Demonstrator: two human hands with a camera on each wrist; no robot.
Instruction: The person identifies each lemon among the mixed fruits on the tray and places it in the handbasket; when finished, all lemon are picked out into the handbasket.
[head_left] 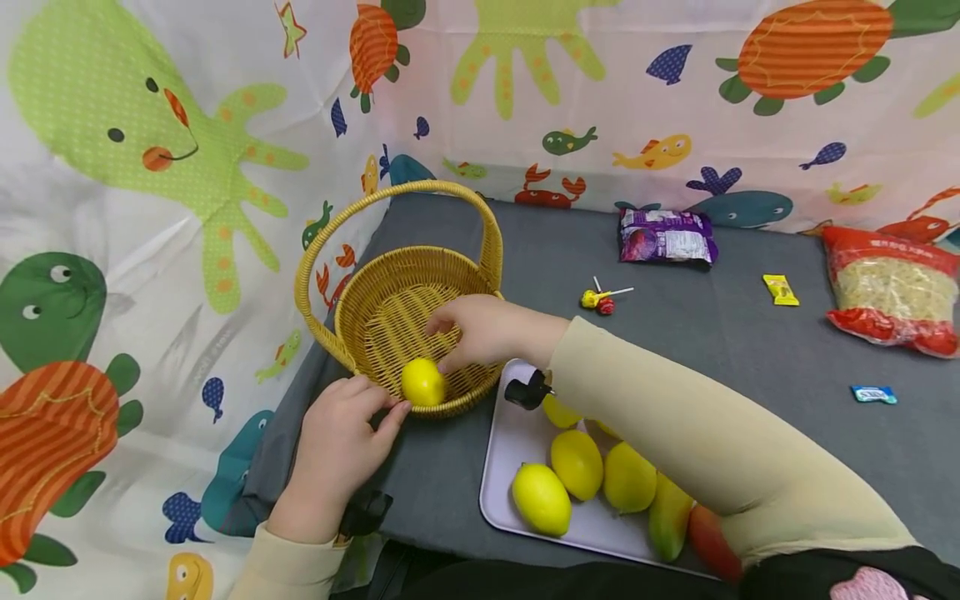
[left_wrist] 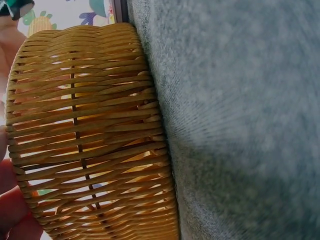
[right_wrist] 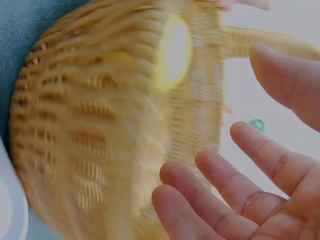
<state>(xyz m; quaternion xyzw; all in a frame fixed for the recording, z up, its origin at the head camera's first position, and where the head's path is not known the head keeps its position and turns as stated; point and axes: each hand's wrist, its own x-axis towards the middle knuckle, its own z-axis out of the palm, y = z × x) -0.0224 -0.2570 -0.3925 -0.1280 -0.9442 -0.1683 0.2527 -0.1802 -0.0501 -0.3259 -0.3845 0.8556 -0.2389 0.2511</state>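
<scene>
A yellow lemon (head_left: pixel 423 382) sits inside the woven basket (head_left: pixel 352 321), against its near wall. My left hand (head_left: pixel 341 442) pinches the basket's near rim, left of the lemon. In the left wrist view, its fingers (left_wrist: pixel 20 210) show at the rim beside the woven wall. My right hand (head_left: pixel 487 329) is over the basket's right side, just right of the lemon. Seen from the right wrist, its fingers (right_wrist: pixel 215 180) are spread and loosely bent with nothing between them, and the lemon (right_wrist: pixel 175 52) shows past the rim.
Several lemons (head_left: pixel 542 500) and mangoes (head_left: pixel 670 517) lie on a pale tray (head_left: pixel 491 492), partly under my right sleeve. Lollipops (head_left: pixel 600 298), a purple packet (head_left: pixel 666 237), a yellow sweet (head_left: pixel 781 290), a blue sweet (head_left: pixel 873 394) and a red-ended bag (head_left: pixel 892 287) lie farther right and back. The basket's handle (head_left: pixel 397 190) arches upward.
</scene>
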